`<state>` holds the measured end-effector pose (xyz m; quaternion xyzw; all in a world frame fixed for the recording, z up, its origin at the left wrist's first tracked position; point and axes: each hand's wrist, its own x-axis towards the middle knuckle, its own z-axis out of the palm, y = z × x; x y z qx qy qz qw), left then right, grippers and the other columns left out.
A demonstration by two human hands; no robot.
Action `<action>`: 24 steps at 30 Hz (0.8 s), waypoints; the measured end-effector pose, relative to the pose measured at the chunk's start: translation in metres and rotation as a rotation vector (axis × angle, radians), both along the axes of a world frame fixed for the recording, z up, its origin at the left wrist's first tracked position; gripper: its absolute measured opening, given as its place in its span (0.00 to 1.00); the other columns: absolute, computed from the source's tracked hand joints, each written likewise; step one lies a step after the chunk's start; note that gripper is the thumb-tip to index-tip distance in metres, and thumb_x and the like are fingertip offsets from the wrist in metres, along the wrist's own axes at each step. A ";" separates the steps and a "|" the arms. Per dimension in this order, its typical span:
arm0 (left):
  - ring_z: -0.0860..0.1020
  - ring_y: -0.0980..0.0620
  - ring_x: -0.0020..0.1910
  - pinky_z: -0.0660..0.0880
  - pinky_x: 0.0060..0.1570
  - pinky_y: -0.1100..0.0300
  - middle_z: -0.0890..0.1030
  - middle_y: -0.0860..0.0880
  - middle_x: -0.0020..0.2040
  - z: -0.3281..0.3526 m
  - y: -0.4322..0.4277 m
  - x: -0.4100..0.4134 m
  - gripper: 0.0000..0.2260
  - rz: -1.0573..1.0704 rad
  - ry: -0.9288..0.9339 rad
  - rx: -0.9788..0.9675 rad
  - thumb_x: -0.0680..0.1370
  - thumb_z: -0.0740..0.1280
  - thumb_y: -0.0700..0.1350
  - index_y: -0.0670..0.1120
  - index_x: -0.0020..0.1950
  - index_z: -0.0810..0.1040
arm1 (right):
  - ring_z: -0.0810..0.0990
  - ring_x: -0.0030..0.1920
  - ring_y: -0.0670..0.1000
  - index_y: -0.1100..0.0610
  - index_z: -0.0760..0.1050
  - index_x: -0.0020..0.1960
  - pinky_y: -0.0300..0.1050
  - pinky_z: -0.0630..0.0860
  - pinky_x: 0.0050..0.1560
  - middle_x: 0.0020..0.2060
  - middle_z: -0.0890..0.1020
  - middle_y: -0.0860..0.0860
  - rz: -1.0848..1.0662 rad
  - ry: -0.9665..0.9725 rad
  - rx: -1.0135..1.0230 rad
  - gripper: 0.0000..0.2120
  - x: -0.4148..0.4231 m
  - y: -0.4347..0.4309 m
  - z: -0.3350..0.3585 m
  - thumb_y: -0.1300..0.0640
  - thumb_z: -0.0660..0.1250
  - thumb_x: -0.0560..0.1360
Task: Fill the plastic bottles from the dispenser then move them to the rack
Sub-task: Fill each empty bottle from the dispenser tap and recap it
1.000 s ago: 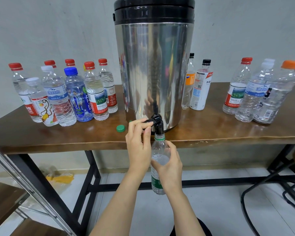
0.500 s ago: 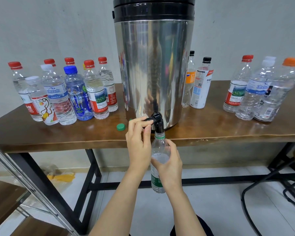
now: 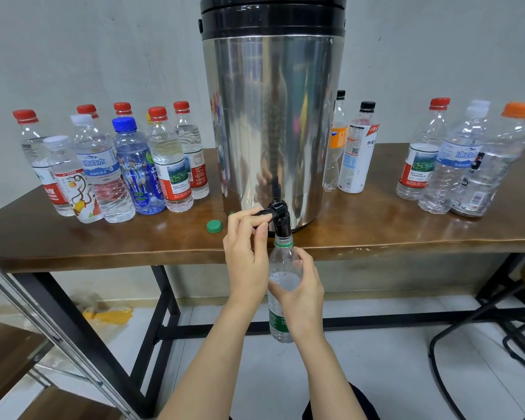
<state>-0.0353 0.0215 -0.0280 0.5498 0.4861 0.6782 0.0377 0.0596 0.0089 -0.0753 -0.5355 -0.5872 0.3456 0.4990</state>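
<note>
Head view: bottle [image 3: 282,262] hangs below table [image 3: 376,234] front edge, neck at dispenser [image 3: 273,116] spout, R hand [image 3: 300,295] wrapped round its body, L hand [image 3: 246,256] fingers pinching tap lever [image 3: 264,212]. Vs 1 s ago grips and pose unchanged, water approx at shoulder, so fill prob. near done. Legible: "凉白水" on blue-label btl [image 3: 99,165], "ANTA" on orange-label btl [image 3: 335,140], "外星" plus QR code on white-label btl [image 3: 356,153]; held btl's green label unreadable.
</note>
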 end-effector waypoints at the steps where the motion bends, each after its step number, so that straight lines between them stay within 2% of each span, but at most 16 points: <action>1: 0.74 0.53 0.62 0.70 0.61 0.39 0.74 0.56 0.58 0.000 0.000 0.000 0.10 0.000 -0.001 0.001 0.82 0.59 0.46 0.49 0.56 0.79 | 0.70 0.67 0.45 0.46 0.67 0.71 0.41 0.69 0.64 0.66 0.74 0.43 0.000 -0.001 0.002 0.36 0.000 0.000 0.000 0.57 0.79 0.68; 5: 0.74 0.53 0.62 0.70 0.61 0.39 0.75 0.54 0.58 0.000 0.000 0.000 0.10 -0.001 -0.003 0.005 0.82 0.59 0.46 0.50 0.55 0.79 | 0.70 0.67 0.44 0.46 0.67 0.71 0.37 0.67 0.62 0.66 0.74 0.43 0.004 0.001 0.005 0.36 0.001 0.000 0.000 0.58 0.79 0.68; 18: 0.74 0.51 0.62 0.71 0.60 0.39 0.75 0.55 0.58 -0.001 0.001 0.000 0.09 -0.004 0.003 0.008 0.82 0.59 0.46 0.51 0.55 0.79 | 0.71 0.67 0.46 0.47 0.67 0.71 0.38 0.68 0.62 0.65 0.75 0.45 0.015 0.000 0.007 0.36 0.003 0.000 0.002 0.59 0.79 0.68; 24: 0.74 0.54 0.62 0.71 0.61 0.40 0.75 0.55 0.58 0.000 0.000 0.000 0.10 0.000 0.010 0.010 0.82 0.59 0.46 0.50 0.55 0.79 | 0.71 0.67 0.46 0.47 0.68 0.71 0.37 0.67 0.61 0.65 0.75 0.45 0.017 0.003 0.008 0.36 0.003 0.000 0.002 0.59 0.79 0.68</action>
